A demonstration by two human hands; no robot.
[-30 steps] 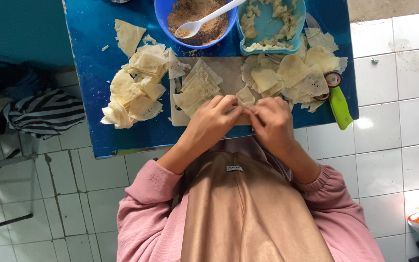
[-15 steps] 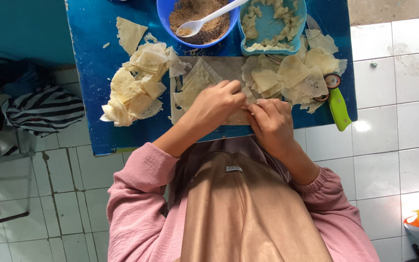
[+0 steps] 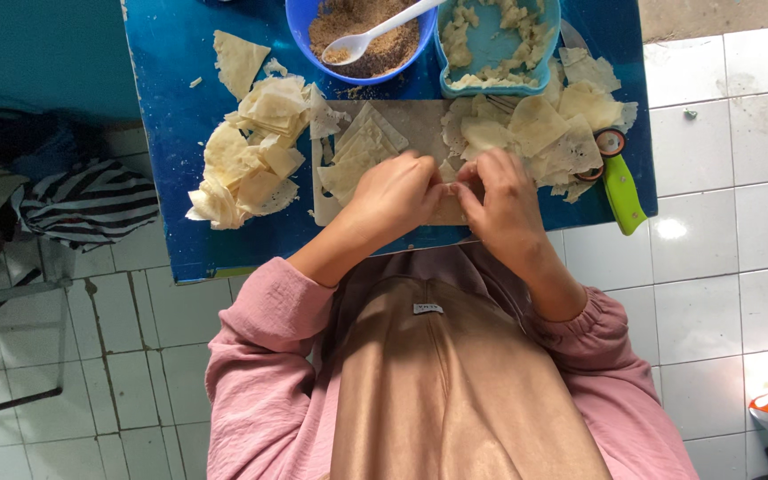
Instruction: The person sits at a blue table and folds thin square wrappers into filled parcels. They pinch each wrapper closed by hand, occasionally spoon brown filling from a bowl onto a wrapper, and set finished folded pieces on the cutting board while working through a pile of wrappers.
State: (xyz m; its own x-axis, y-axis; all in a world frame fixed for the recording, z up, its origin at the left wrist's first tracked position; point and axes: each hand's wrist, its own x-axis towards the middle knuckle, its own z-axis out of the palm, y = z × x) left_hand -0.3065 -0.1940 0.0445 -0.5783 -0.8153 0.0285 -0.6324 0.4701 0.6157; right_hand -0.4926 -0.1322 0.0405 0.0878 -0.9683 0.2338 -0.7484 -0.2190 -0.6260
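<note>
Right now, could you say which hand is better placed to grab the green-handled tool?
Right, probably: both hands pinch the wrapper, but the right hand lies nearer the green-handled tool than the left hand.

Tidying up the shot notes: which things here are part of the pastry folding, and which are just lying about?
In use:
left hand and right hand, both pinching a wrapper piece
cutting board
folded triangles
wrapper sheets
blue bowl of brown filling with spoon

Lying about:
striped cloth
green-handled scissors
</note>
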